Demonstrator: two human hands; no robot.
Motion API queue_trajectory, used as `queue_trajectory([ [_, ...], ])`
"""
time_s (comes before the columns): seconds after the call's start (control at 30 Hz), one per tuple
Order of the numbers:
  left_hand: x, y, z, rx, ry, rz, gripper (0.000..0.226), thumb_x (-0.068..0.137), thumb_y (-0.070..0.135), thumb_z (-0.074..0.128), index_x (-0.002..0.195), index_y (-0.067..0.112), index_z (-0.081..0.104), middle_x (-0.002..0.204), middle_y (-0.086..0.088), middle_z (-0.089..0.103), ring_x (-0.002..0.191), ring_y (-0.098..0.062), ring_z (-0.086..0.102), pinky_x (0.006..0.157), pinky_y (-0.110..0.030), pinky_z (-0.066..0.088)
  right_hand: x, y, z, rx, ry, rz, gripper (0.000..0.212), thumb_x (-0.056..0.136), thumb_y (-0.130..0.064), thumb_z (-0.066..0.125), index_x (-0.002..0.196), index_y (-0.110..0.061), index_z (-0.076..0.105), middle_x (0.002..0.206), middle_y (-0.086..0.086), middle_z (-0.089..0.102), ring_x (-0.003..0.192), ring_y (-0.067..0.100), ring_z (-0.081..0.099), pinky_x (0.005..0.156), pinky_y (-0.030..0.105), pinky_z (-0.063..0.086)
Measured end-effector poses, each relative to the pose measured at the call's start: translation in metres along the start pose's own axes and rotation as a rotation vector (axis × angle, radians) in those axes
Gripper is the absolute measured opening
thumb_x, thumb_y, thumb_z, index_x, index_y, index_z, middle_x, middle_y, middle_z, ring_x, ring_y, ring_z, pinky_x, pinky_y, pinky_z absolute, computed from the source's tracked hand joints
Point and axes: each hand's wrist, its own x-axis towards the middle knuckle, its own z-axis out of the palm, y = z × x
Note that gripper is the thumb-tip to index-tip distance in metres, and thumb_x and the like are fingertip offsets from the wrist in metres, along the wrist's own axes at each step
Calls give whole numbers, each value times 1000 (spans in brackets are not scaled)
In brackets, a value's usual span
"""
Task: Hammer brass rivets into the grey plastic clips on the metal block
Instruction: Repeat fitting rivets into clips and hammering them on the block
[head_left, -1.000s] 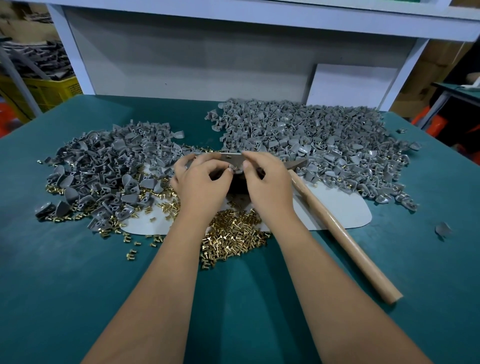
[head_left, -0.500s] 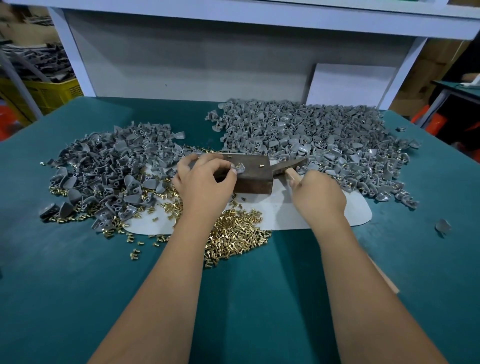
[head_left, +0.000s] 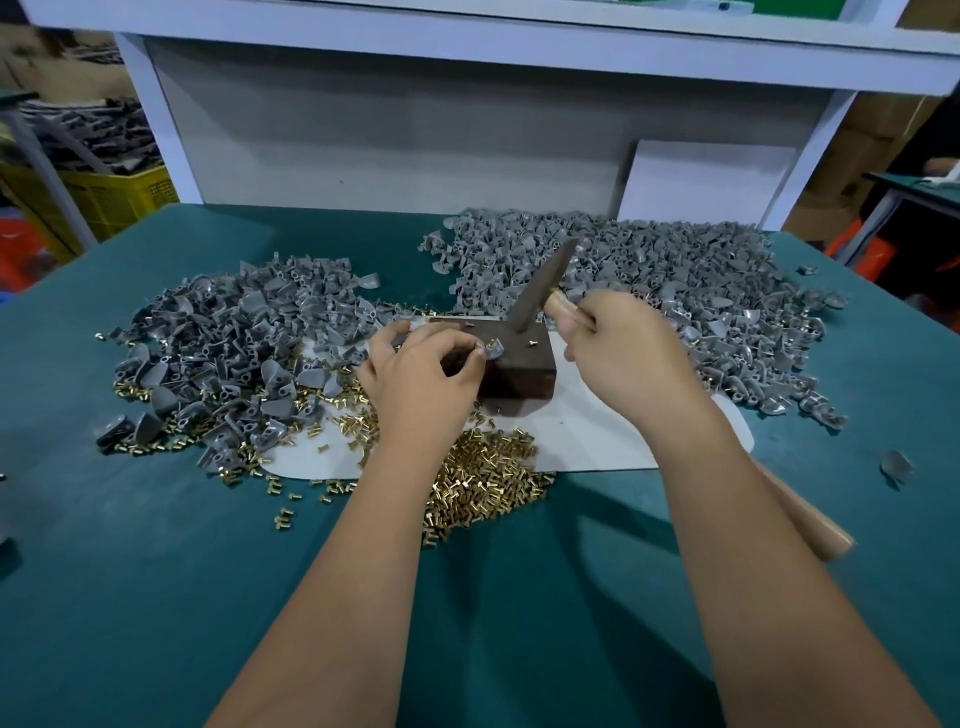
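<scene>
On the dark metal block (head_left: 519, 366), at its near-left top edge, sits one grey plastic clip (head_left: 493, 349) with a brass rivet (head_left: 489, 343) standing in it. The left hand (head_left: 423, 379) pinches this clip between thumb and fingertips, so the hand is closed on the clip, knuckles toward the camera and heel over the white mat (head_left: 587, 441). Two more loose rivets lie on the block top, beyond and to the right of the pinch.

The right hand (head_left: 623, 353) is wrapped around the wooden handle of the hammer (head_left: 550, 280), gripping close under the head. The metal head points up and away from this grip, tilted to the far right, with its lower end just above the far edge of the block; whether it touches the block I cannot tell. The butt of the handle shows behind the right forearm, low and to the right.

Left of the pinching hand: a spread pile of grey clips (head_left: 234, 343) mixed with rivets. Beyond the hammer grip and to its right: a larger clip pile (head_left: 675, 291). Under the left forearm, nearer than the block: a heap of brass rivets (head_left: 483, 478) on the mat edge and the green table (head_left: 156, 571). One stray clip (head_left: 896, 464) lies alone, far right of the hammer hand.
</scene>
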Motion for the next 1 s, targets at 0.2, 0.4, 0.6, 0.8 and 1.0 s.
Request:
queue_trajectory([
  [0.2,0,1,-1,-6,-3,-21,7,88,45,65,82,47,65,120,27,61,132,-14,26,97,-36,15,-3,-9,5,-60,26,-32,20,98,-31,45,111,-22,59,91,-2,66,85,28,60,60,32,36],
  [0.4,0,0,0,-33,-5,-31,8,89,42,66,90,41,73,123,27,61,134,-12,24,104,-42,14,-12,-15,19,-115,217,-185,30,98,-30,45,128,-31,49,96,7,70,85,33,65,61,34,43],
  [0.6,-2,1,1,-79,15,-57,6,88,42,67,87,41,74,122,27,62,136,-11,24,104,-42,13,-7,-17,14,-182,288,-180,28,98,-29,46,125,-32,51,88,8,69,77,34,66,55,30,35],
  [0.8,-3,1,1,-66,39,-49,8,88,43,66,86,42,74,119,29,62,135,-12,26,101,-41,13,-10,-26,16,-328,148,-235,30,96,-24,48,124,-33,52,88,7,68,72,32,62,55,30,35],
  [1.0,-2,0,2,-59,27,-48,9,88,44,65,88,41,74,122,29,61,135,-9,23,102,-43,11,-8,-30,17,-350,195,-200,29,92,-20,52,118,-33,54,62,-4,49,60,29,52,51,27,31],
])
